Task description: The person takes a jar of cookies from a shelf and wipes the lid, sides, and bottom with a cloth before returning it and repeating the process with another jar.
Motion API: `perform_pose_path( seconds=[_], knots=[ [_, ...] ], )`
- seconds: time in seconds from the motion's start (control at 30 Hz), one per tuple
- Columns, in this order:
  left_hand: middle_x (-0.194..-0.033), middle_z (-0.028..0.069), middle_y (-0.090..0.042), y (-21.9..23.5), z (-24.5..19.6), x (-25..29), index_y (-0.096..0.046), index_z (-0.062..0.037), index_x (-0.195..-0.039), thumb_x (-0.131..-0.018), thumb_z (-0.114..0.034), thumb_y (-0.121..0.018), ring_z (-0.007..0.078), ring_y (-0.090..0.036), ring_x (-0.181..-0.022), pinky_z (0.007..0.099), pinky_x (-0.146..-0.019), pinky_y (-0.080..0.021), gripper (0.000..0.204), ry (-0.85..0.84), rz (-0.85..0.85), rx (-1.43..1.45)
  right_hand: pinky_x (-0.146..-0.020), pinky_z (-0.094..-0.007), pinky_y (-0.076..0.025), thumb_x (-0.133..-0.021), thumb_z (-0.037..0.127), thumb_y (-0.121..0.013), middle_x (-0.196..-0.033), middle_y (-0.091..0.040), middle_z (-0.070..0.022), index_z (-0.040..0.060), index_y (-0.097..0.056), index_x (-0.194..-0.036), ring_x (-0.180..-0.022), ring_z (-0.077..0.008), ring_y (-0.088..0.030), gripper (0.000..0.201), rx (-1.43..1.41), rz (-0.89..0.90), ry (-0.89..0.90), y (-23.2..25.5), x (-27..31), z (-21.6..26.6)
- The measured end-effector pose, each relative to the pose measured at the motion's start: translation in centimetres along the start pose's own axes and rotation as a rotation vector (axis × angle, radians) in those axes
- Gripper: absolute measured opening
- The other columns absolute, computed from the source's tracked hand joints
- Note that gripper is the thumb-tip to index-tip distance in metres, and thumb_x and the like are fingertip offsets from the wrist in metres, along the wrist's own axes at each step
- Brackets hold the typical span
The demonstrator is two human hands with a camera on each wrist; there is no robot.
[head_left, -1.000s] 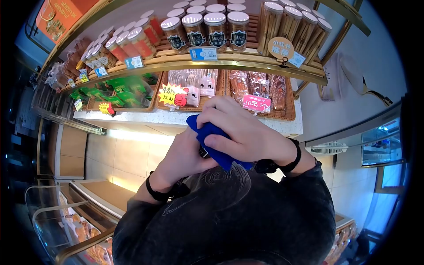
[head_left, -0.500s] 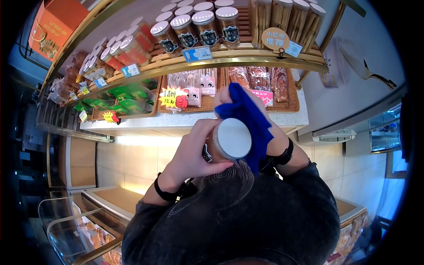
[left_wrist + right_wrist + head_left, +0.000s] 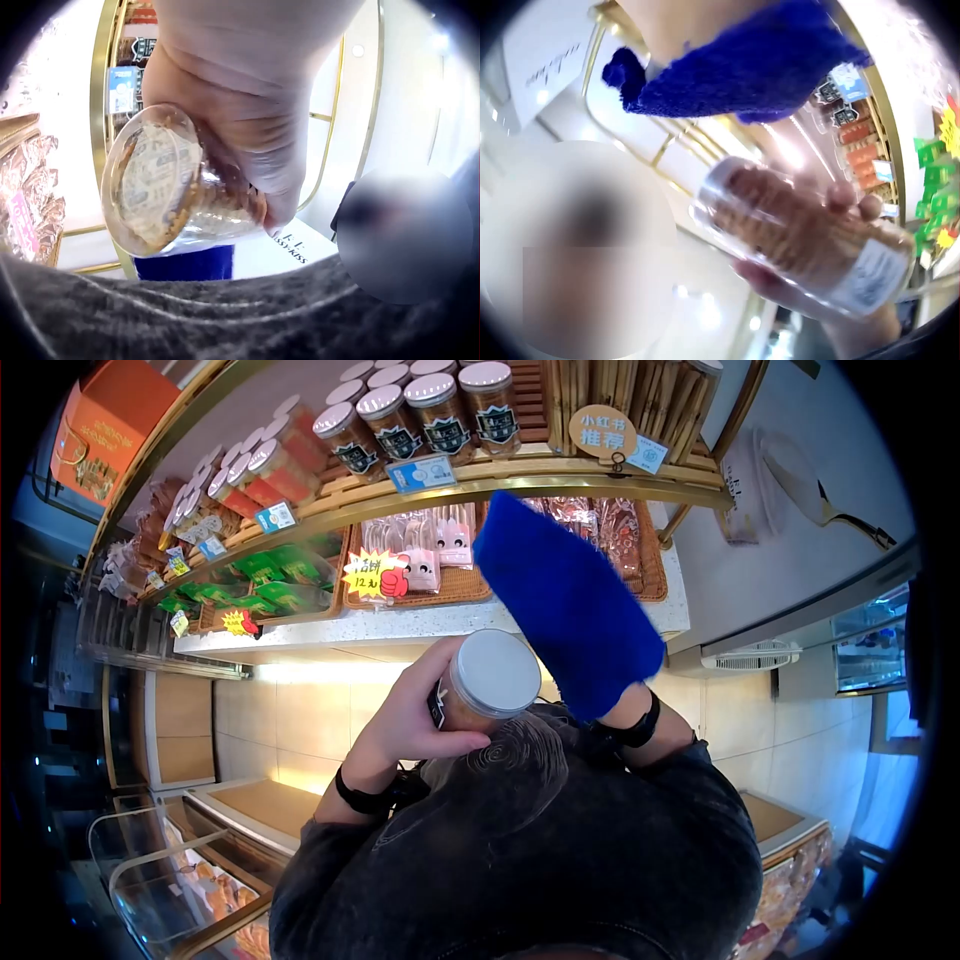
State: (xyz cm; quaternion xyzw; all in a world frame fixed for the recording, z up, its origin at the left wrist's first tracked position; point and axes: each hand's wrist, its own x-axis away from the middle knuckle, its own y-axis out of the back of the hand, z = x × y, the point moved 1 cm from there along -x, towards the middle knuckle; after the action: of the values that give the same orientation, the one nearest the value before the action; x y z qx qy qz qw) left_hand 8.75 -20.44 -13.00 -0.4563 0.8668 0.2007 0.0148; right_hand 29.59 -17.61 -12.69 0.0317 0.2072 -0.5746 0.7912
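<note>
In the head view, my left hand (image 3: 408,705) grips a clear jar of brown snack pieces, with its pale round lid (image 3: 497,668) facing up. The left wrist view shows the jar's clear bottom (image 3: 154,184), with a pale printed patch there. A blue cloth (image 3: 570,600) covers most of my right hand (image 3: 627,710), just right of the jar and higher. Fuzzy folds of this cloth (image 3: 735,75) also show in the right wrist view, apart from the jar (image 3: 795,232). My right fingers are hidden, so I cannot tell how they lie.
Similar jars (image 3: 435,410) line the wooden shelf ahead. Below, wicker trays with packaged snacks stand on a white speckled counter (image 3: 420,622). Tongs (image 3: 835,515) lie at the right. A glass display case (image 3: 150,860) is behind on the left.
The jar was largely hidden under my right hand and the cloth. My right hand has moved away to the right and up, and the cloth now spreads over it. The left hand keeps the jar.
</note>
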Motion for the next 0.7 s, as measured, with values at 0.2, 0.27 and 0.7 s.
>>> perform_pose_path(
  seconds=[0.2,0.27,0.7],
  knots=[
    [-0.128,0.0090,-0.049,-0.6,1.4,0.1,-0.035,-0.0025,-0.135,-0.062,-0.029,-0.083,0.0215,-0.048,-0.119,0.0358,-0.100,-0.038,0.091,0.402,0.247,0.694,-0.082,-0.0444,-0.043,-0.069,0.038,-0.074,-0.114,-0.051,-0.0179,0.0075,-0.055,-0.114,-0.096,-0.0347,-0.053,0.057,0.530,0.476,0.804,0.1,-0.6,1.0],
    [-0.126,0.0079,-0.050,-0.8,1.3,-0.1,-0.037,-0.0025,-0.133,-0.068,-0.025,-0.080,0.0188,-0.047,-0.117,0.0342,-0.099,-0.038,0.081,0.363,0.269,0.643,-0.081,-0.0443,-0.042,-0.068,0.031,-0.072,-0.109,-0.050,-0.0161,0.0077,-0.055,-0.110,-0.093,-0.0331,-0.051,0.051,0.548,0.540,0.651,0.4,-0.5,1.1],
    [-0.102,0.0172,-0.061,-0.6,-2.6,-3.0,-0.046,-0.0004,-0.117,-0.072,-0.026,-0.076,0.0300,-0.063,-0.090,0.0364,-0.080,-0.049,0.060,0.420,0.069,-0.330,-0.083,-0.0402,-0.042,-0.085,0.017,-0.054,-0.099,-0.052,-0.0195,0.0000,-0.052,-0.103,-0.095,-0.0365,-0.052,0.025,0.627,0.198,0.058,-1.1,-1.4,-0.6]
  ],
)
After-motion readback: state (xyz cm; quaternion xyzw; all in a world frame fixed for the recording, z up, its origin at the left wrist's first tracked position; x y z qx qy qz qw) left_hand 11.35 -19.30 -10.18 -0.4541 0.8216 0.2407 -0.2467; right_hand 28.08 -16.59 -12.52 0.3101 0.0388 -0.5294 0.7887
